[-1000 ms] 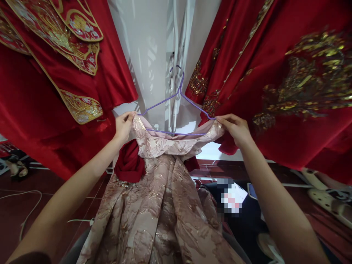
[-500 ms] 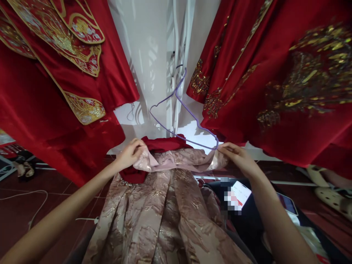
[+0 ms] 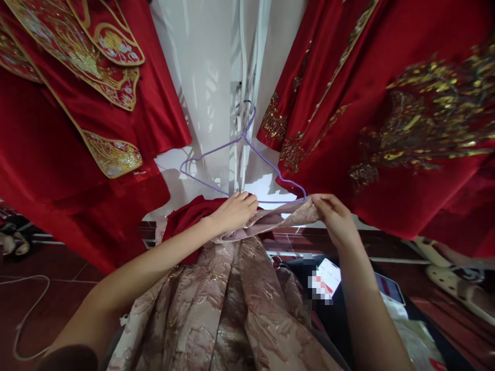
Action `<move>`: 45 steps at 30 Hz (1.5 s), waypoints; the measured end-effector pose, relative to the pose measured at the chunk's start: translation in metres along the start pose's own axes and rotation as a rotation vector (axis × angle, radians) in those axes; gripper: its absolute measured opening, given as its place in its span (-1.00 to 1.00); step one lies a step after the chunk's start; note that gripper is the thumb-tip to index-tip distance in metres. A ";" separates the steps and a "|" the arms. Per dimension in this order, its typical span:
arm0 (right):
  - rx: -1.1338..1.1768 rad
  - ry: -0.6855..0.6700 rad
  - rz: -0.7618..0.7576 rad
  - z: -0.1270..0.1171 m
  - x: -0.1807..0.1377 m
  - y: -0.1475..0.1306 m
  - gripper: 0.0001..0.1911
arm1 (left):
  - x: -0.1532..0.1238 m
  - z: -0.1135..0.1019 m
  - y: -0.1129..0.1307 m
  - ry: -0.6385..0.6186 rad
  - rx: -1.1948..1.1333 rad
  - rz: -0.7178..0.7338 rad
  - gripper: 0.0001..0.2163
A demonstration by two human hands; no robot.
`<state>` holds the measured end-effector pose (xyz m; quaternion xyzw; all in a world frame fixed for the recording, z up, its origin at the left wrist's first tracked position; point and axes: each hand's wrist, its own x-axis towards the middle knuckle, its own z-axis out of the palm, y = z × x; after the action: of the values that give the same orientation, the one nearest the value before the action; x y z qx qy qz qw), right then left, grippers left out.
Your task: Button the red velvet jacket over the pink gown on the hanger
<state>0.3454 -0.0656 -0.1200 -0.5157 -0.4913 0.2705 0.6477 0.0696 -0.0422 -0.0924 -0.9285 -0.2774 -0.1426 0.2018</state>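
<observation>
While my right hand (image 3: 335,219) pinches one shoulder band of a pinkish brocade dress (image 3: 209,296) between thumb and fingers, my left hand (image 3: 235,211) lies knuckles up, fingers bent, over the middle of its neckline, as my head view shows. My left fingers hide part of the bottom bar of a purple hanger (image 3: 264,155), so I cannot tell whether they grip that bar, the cloth or both. Between my hands the pale band stretches taut, and the hanger's right end sits just beside my right fingertips. The dress spreads in front of me, below both hands, its skirt running toward my body. Dark red cloth (image 3: 191,214) bunches beside my left wrist, and embroidered red garments (image 3: 162,103) hang on either side.
</observation>
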 end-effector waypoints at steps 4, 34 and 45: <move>0.086 0.079 0.052 0.002 0.004 0.011 -0.72 | -0.008 -0.013 0.000 -0.004 -0.022 0.024 -0.80; -0.499 0.036 -0.555 0.065 0.066 -0.045 -0.67 | -0.093 0.024 -0.107 0.545 -0.572 -0.938 -0.79; -0.402 -0.081 -0.506 0.060 0.080 -0.039 -0.65 | -0.121 0.031 -0.138 0.620 -0.621 -0.965 -0.72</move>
<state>0.3143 0.0146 -0.0559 -0.4834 -0.6730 0.0188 0.5595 -0.1027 0.0223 -0.1247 -0.6307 -0.5380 -0.5517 -0.0920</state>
